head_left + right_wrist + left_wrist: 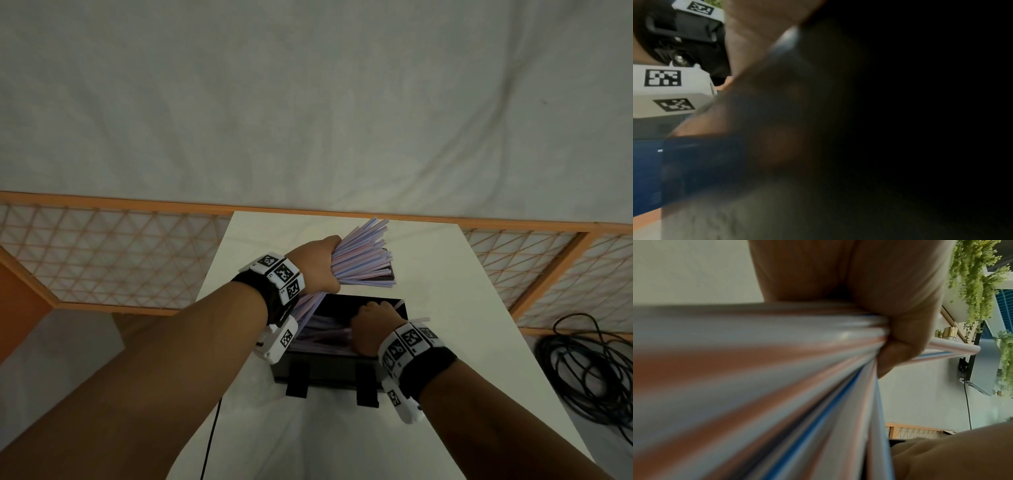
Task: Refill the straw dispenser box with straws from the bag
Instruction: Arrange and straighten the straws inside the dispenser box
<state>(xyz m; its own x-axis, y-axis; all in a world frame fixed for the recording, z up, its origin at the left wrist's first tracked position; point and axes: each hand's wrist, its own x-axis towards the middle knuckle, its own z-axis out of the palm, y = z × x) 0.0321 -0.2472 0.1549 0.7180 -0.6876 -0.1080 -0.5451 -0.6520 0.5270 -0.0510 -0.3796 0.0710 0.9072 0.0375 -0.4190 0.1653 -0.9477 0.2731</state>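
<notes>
The left hand (320, 262) has its fingers (898, 344) curled tight round a thick bundle of straws (363, 260); in the left wrist view the striped pink, blue and white tubes fan out from the fist on both sides. In the head view this bundle hangs over the 11 o'clock corner of the dispenser box (329, 368), its far ends splaying toward 1 o'clock and its near ends dipping toward the box's left edge. None of it has been let go.

The right hand (371, 327) reaches down into the open top of the box at its 3 o'clock side, knuckles up. Whether its fingers grip straws or only press on them I cannot tell; the right wrist view is dark and blurred.

Inside the black box a layer of loose straws (325, 330) lies lengthwise, so some refilling appears already done. My judgement is that the task is partway along: one load is in, a large handful waits above, and it must yet be lowered and laid flat among the rest. Closing the box would come last.

The box stands at the middle of the white tabletop (445, 291). The bag is not visible in any view. A coil of black cable (589, 373) lies on the floor at 3 o'clock, well apart.
</notes>
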